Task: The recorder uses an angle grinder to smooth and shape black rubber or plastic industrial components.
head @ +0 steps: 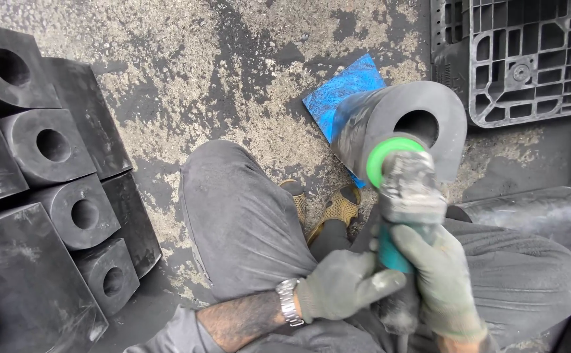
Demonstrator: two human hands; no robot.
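Item: grinder [408,196], dust-caked, teal body, green guard ring. It was held in both hands, its head set against the near end face of the block [396,124], just below and left of the bore.

Item: block, black rubber, rounded on top, with a round hole through it. It lay on its side across a blue sheet [341,91], propped near the person's right knee, end face turned toward the camera.

Step in hand, as judged: dressing the rim of the end face. The next move would call for steady pressure and a slow sweep round the bore, with the guard kept between wheel and gloves.

Left hand [341,284]: gloved, watch at the wrist, forearm reaching in from lower left, fingers curled about the grinder's body from the side.

Right hand [439,278]: gloved, wrapped closed over the body from above, just behind the head.

Also present: finished-looking blocks [50,189] stacked at left, well apart; a black pallet [514,59] at upper right; gritty concrete floor [220,59]; sandalled feet tucked under bent legs.
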